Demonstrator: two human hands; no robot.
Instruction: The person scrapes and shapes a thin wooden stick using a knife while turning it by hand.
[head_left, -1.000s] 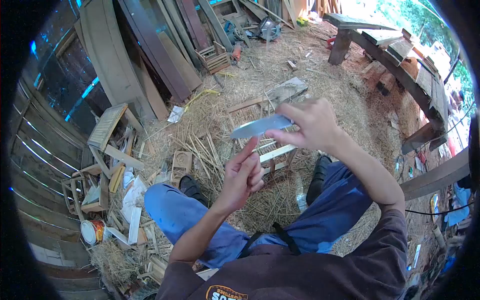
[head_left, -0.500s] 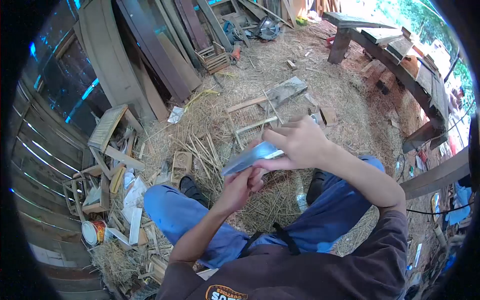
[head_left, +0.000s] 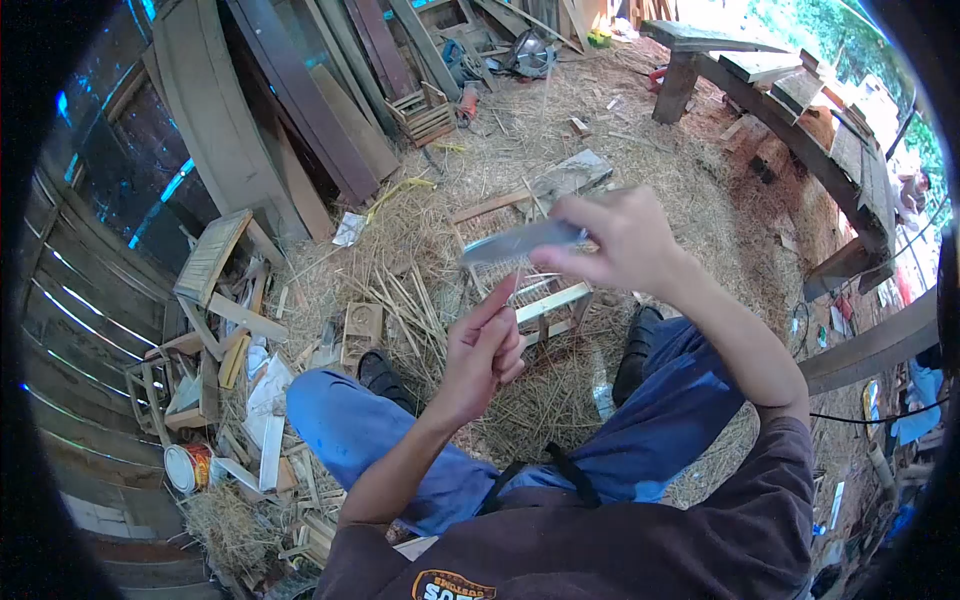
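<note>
My right hand (head_left: 625, 245) is closed on a flat, grey, blade-like thing (head_left: 520, 243), smeared by motion, which points left over the floor. Lower and to the left, my left hand (head_left: 480, 350) is pinched shut, thumb and forefinger raised below that grey thing. Something thin and pale shows at its fingertips, and I cannot tell what it is. Beneath both hands a small wooden frame with slats (head_left: 556, 302) lies on the floor, partly hidden by them. Beside it on the left are several thin wooden sticks (head_left: 408, 310).
Straw and shavings cover the floor. A wooden block (head_left: 362, 325) lies near my left foot. Tall boards (head_left: 225, 130) lean at the left, a circular saw (head_left: 530, 55) sits at the back, and a long wooden bench (head_left: 800, 120) stands right. A paint can (head_left: 185, 465) is at lower left.
My right hand has lifted up and right with the grey thing, coming apart from my left hand. My left hand has stayed low, its fingers now pinched, and more of the wooden frame shows.
</note>
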